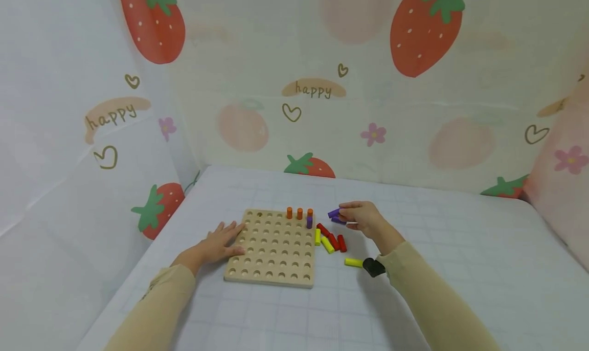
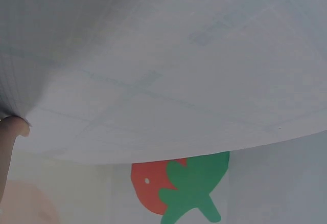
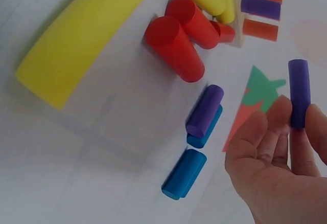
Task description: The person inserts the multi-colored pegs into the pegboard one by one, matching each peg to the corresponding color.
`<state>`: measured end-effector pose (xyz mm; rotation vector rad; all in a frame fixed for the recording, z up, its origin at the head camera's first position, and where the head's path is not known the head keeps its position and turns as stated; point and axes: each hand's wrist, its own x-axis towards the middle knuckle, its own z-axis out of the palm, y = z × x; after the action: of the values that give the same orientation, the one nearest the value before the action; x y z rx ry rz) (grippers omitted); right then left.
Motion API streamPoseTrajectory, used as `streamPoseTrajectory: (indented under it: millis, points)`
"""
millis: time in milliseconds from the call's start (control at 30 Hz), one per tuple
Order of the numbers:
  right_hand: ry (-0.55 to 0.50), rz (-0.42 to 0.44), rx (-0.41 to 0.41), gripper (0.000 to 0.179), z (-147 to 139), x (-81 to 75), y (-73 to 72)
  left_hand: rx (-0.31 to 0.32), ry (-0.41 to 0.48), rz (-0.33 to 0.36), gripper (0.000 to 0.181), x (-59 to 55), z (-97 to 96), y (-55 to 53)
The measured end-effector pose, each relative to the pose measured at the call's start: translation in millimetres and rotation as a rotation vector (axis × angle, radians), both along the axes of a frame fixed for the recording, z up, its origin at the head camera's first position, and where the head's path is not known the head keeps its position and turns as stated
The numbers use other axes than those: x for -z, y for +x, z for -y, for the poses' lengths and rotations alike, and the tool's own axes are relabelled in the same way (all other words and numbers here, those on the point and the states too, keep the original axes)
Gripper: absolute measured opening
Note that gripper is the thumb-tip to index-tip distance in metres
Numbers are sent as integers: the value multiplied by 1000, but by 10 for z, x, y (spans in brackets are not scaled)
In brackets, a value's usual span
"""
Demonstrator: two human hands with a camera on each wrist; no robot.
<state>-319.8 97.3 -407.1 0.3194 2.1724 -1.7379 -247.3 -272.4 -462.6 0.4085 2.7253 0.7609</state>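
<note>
A wooden pegboard [image 1: 276,249] with rows of round holes lies on the table. My left hand [image 1: 217,243] rests on its left edge with fingers spread; only a fingertip shows in the left wrist view. Orange pegs [image 1: 299,213] stand in the back row at the right, and a purple peg [image 1: 310,223] stands just in front of the corner one. To the right of the board, my right hand [image 1: 365,219] pinches another purple peg [image 3: 299,93] between thumb and fingers, held above the table. Below it lie a loose purple peg [image 3: 205,110] and several blue pegs [image 3: 184,174].
Several red pegs [image 1: 333,241] and yellow pegs [image 1: 327,244] lie beside the board's right edge. One more yellow peg [image 1: 353,262] lies closer, near the right wrist. A cloth wall with strawberry prints [image 1: 428,29] stands behind the table.
</note>
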Motion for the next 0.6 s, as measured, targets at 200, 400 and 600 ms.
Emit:
streamPoseTrajectory:
  millis: [200, 400, 600]
  points:
    - [-39, -17, -14, 38, 46, -36, 14, -4, 3, -1, 90, -21, 10, 5]
    - [-62, -21, -7, 36, 90, -49, 14, 1, 8, -7, 90, -15, 14, -1]
    - [-80, -22, -3, 33, 146, -46, 19, 7, 22, -2, 90, -21, 4, 20]
